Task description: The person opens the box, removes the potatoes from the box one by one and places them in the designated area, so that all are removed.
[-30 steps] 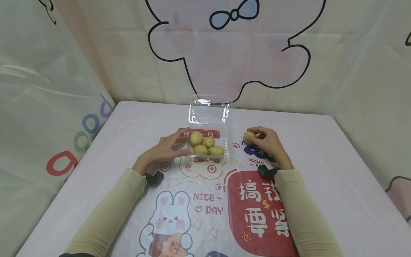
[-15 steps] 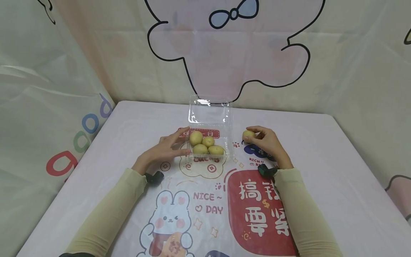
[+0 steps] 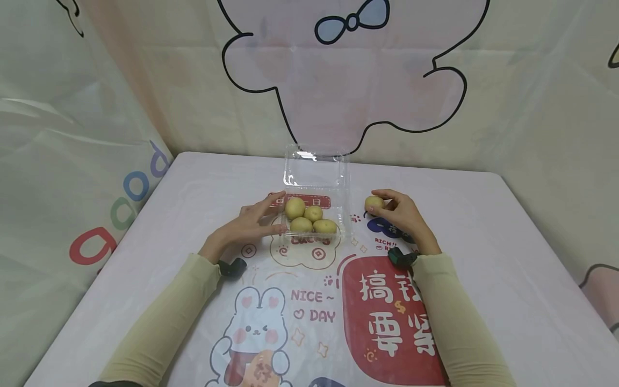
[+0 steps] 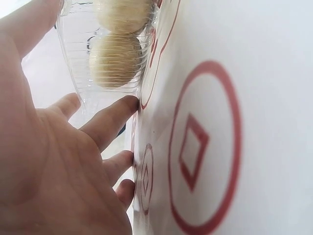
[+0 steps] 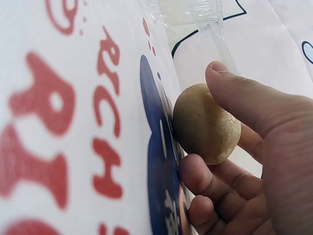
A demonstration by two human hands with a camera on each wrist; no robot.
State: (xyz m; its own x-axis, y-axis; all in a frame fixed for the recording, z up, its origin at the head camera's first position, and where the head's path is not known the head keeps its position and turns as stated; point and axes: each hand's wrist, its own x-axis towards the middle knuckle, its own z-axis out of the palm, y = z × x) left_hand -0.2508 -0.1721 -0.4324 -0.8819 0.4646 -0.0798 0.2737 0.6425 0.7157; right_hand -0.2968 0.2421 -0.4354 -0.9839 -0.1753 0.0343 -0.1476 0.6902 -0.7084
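Note:
A clear plastic clamshell box [image 3: 344, 215] stands on the table with its lid [image 3: 316, 171] raised at the back. Several small yellow potatoes [image 3: 295, 208] lie inside it. My left hand [image 3: 249, 222] is at the box's left side, fingers spread and fairly straight; in the left wrist view its thumb [image 4: 36, 27] reaches the box's edge. To the right of the box, my right hand [image 3: 402, 214] holds another potato [image 5: 208, 125] between thumb and fingers, low against the tablecloth. The palm side of the right hand is partly hidden in the head view.
The white tablecloth [image 3: 193, 183] carries printed pictures, including a rabbit [image 3: 253, 333] and a red panel [image 3: 391, 322] with writing. A printed curtain [image 3: 532, 107] hangs behind the table. Dark wrist cameras [image 3: 234, 269] sit by both cuffs.
Almost nothing differs. The right hand and its potato have shifted very slightly to the left; the left hand and the box stay where they were.

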